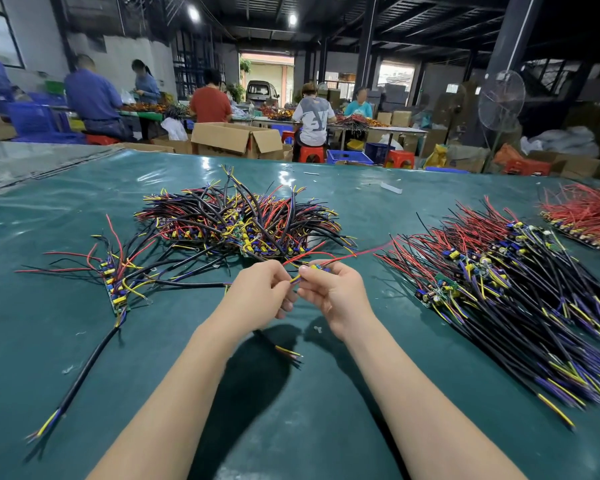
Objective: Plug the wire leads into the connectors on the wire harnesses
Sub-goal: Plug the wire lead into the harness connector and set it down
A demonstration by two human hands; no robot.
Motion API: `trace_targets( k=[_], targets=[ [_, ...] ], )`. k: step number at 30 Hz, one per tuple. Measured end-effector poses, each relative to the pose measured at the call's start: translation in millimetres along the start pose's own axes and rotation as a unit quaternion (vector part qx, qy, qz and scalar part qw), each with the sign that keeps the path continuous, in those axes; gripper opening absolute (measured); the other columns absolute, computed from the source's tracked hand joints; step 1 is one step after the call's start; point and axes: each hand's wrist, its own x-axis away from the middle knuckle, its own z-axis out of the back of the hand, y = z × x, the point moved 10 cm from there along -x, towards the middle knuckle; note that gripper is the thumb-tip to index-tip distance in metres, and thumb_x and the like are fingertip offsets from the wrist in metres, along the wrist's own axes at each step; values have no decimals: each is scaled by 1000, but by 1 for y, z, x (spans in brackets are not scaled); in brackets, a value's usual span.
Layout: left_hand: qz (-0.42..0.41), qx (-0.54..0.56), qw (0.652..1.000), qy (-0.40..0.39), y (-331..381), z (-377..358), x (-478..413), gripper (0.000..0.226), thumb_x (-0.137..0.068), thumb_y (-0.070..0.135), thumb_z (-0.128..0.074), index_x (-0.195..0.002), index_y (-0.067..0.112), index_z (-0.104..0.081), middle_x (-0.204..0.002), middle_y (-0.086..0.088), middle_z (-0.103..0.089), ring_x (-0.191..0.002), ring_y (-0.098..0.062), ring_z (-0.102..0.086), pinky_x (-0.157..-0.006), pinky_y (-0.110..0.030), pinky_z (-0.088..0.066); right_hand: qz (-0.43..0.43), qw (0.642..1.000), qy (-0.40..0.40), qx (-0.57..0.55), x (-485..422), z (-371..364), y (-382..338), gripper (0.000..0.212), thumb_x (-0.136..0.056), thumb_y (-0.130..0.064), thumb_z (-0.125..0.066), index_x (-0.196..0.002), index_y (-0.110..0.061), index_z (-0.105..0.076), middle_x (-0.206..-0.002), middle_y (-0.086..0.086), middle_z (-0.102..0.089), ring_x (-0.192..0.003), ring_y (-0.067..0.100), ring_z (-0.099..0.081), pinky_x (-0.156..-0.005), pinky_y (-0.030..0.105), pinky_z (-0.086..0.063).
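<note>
You can read no text here; the dark marks on the white shirt (313,123) ahead of you are too blurred to make out.

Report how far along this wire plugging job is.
Done, probably: the short row of green boards with black cables at left and the tangled centre heap. In hand: left hand and right hand pinch one yellow-and-red wired piece. Left, seemingly: the fanned right pile and the red-wired far pile.
</note>
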Motion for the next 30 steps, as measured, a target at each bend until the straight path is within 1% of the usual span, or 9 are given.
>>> trace_targets(
  k=[3,7,10,13,17,20,23,26,30],
  targets=[
    [-34,-103,994,26,9,6,0,24,-92,7,-41,-75,20,-53,-64,11,-59,-54,-2,-47,-46,-11,-34,-32,998,-2,-53,0,-1,3,20,-87,2,-55,-71,-9,-50,-47,2,-61,-42,13,-61,-46,20,-53],
    [-91,-105,990,27,23,6,4,27,-91,14,-49,-66,21,-57,-52,9,-50,-49,-3,-41,-49,-16,-31,-34,998,22,-46,0,5,1,17,-88,-4,-56,-74,-11,-51,-46,2,-61,-40,12,-61,-42,17,-50],
    [-97,-68,992,33,25,7,5,24,-90,19,-55,-70,15,-67,-44,7,-41,-45,-7,-34,-47,-20,-25,-17,1000,19,-6,1,6,-4,15,-88,-7,-57,-76,-14,-53,-47,-2,-61,-40,8,-60,-39,14,-45],
    [-82,-21,995,56,21,13,5,26,-86,16,-58,-62,17,-66,-41,6,-39,-43,-8,-31,-46,-21,-23,21,999,-7,33,1,0,-12,7,-88,-12,-57,-86,-18,-56,-61,-7,-65,-54,7,-62,-44,17,-45],
    [-52,95,989,105,13,25,4,34,-82,7,-58,-53,23,-62,-35,9,-41,-36,-4,-34,-40,-13,-25,18,999,4,-35,1,-2,-8,18,-88,-11,-58,-98,-19,-45,-74,-5,-64,-63,12,-64,-47,22,-49],
    [-27,171,981,88,7,22,2,31,-86,7,-59,-59,20,-66,-40,9,-53,-33,-2,-33,-37,-10,-26,8,997,42,-60,4,-2,2,19,-87,-10,-59,-89,-15,-42,-67,1,-61,-56,14,-59,-46,22,-48],
    [-16,186,982,43,4,10,1,31,-87,10,-59,-58,17,-66,-45,8,-57,-35,0,-36,-37,-8,-27,6,1000,-6,-23,6,-16,8,18,-88,-8,-57,-72,-13,-49,-51,-4,-57,-45,7,-52,-49,19,-47],
    [13,199,980,21,-2,4,1,30,-89,9,-56,-62,15,-67,-47,9,-58,-38,2,-40,-39,-8,-29,-1,999,-14,-40,6,-18,10,23,-88,-1,-56,-67,-10,-52,-48,-6,-56,-41,5,-50,-51,18,-49],
    [65,282,956,-53,-6,-14,3,31,-92,1,-46,-71,13,-66,-53,5,-65,-41,2,-47,-37,-9,-28,53,998,31,-15,3,-3,-3,37,-84,6,-56,-53,-9,-42,-42,-5,-53,-38,7,-49,-46,18,-46]
  ],
)
